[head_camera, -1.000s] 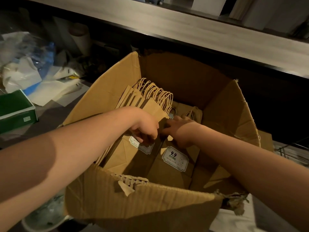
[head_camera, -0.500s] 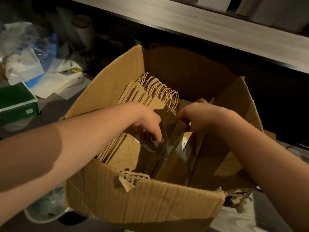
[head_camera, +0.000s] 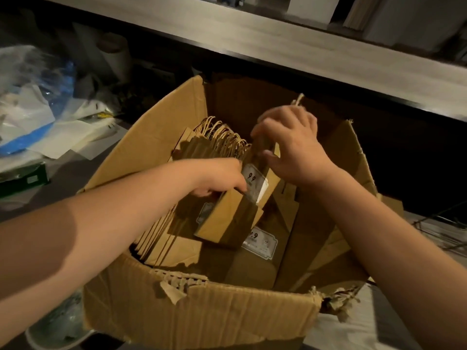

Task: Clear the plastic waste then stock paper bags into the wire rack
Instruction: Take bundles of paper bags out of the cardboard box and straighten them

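**Entry: paper bags still in carton, rack not yet stocked**

Landmark: open cardboard carton [head_camera: 202, 309], torn along its near rim.

Progress, as I judged it: the stocking step had only begun. A thick row of paper bags [head_camera: 164, 238] stood on edge inside the carton, against its left wall, handles up. More labelled bags lay flat on the carton floor. The wire rack [head_camera: 439, 231] showed only as a few dark wires to the right of the carton; I could not tell whether it held anything. A heap of plastic waste [head_camera: 27, 114] lay to the left of the carton, so I judged the clearing step unfinished or merely set aside.

Hands: my right hand [head_camera: 290, 145] was above the carton's middle, fingers curled and pinching the top of a small bundle of bags [head_camera: 235, 218] lifted partly out. My left hand [head_camera: 217, 178] reached into the carton beside the row, fingers bent down onto the bundle's near face; whether they gripped or only steadied it, I could not tell.
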Motion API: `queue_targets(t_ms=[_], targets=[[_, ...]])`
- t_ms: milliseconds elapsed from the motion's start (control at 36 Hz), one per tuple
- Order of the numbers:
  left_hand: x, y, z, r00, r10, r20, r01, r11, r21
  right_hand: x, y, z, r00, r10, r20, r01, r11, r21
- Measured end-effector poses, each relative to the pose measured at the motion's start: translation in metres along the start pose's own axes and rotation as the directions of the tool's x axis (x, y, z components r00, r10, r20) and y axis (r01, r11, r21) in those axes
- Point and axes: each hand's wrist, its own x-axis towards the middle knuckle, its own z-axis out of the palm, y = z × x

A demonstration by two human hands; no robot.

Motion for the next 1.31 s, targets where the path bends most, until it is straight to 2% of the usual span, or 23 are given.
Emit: queue_targets(t_ms=[111,250,278,333,389,417,500,556,667,722,806,861,1000,1056,1139,1194,1250,1306], targets=[[-0.015,-0.002,-0.035,0.999,0.044,0.020,-0.040,0.985,-0.169,0.000,0.001,0.002,0.957,0.261,-0.126,-0.230,0.948,0.219],[-0.030,-0.006,-0.063,0.996,0.089,-0.022,-0.091,0.935,-0.343,0.001,0.002,0.005,0.850,0.502,-0.158,-0.374,0.787,0.490],[-0.031,-0.007,-0.067,0.994,0.106,-0.022,-0.106,0.912,-0.396,0.001,0.002,0.005,0.815,0.565,-0.127,-0.407,0.715,0.569],[-0.029,-0.011,-0.073,0.991,0.129,-0.041,-0.133,0.867,-0.481,0.003,0.001,-0.002,0.777,0.629,0.022,-0.431,0.506,0.747],[-0.027,-0.011,-0.072,0.986,0.136,-0.096,-0.166,0.867,-0.471,0.002,0.002,-0.006,0.805,0.559,0.200,-0.433,0.321,0.842],[-0.028,-0.009,-0.070,0.981,0.135,-0.140,-0.184,0.878,-0.441,0.002,0.000,-0.008,0.820,0.518,0.245,-0.433,0.280,0.857],[-0.025,-0.006,-0.061,0.960,0.129,-0.248,-0.205,0.927,-0.313,0.004,-0.004,-0.008,0.834,0.500,0.234,-0.400,0.254,0.881],[-0.021,-0.006,-0.058,0.956,0.114,-0.271,-0.190,0.942,-0.276,0.004,-0.005,-0.006,0.836,0.510,0.204,-0.372,0.253,0.893],[-0.020,-0.005,-0.056,0.960,0.135,-0.246,-0.218,0.911,-0.350,0.004,-0.003,-0.008,0.838,0.504,0.212,-0.374,0.246,0.894],[-0.018,-0.005,-0.051,0.960,0.123,-0.253,-0.203,0.925,-0.320,0.001,-0.003,-0.006,0.838,0.490,0.240,-0.386,0.220,0.896],[-0.013,-0.003,-0.037,0.961,0.097,-0.259,-0.145,0.974,-0.174,0.000,-0.003,-0.003,0.831,0.472,0.294,-0.467,0.305,0.830],[-0.011,-0.001,-0.030,0.946,0.127,-0.299,-0.177,0.973,-0.145,-0.001,-0.001,-0.002,0.814,0.476,0.333,-0.511,0.312,0.801],[-0.007,0.001,-0.029,0.894,0.235,-0.382,-0.327,0.924,-0.197,0.001,-0.002,0.002,0.739,0.554,0.383,-0.569,0.210,0.795],[-0.006,-0.002,-0.035,0.855,0.270,-0.444,-0.390,0.898,-0.206,0.002,-0.002,0.007,0.681,0.617,0.394,-0.627,0.213,0.749],[-0.006,-0.006,-0.046,0.771,0.322,-0.549,-0.494,0.846,-0.197,0.000,0.000,0.021,0.535,0.680,0.501,-0.799,0.215,0.562],[-0.006,-0.007,-0.052,0.724,0.347,-0.596,-0.551,0.811,-0.197,-0.004,-0.001,0.028,0.392,0.621,0.679,-0.914,0.180,0.363],[-0.008,-0.007,-0.055,0.684,0.367,-0.630,-0.604,0.769,-0.208,-0.010,-0.007,0.036,0.236,0.501,0.832,-0.970,0.175,0.170],[-0.009,-0.007,-0.057,0.650,0.387,-0.654,-0.642,0.741,-0.199,-0.017,-0.014,0.043,0.132,0.419,0.898,-0.979,0.195,0.053]])
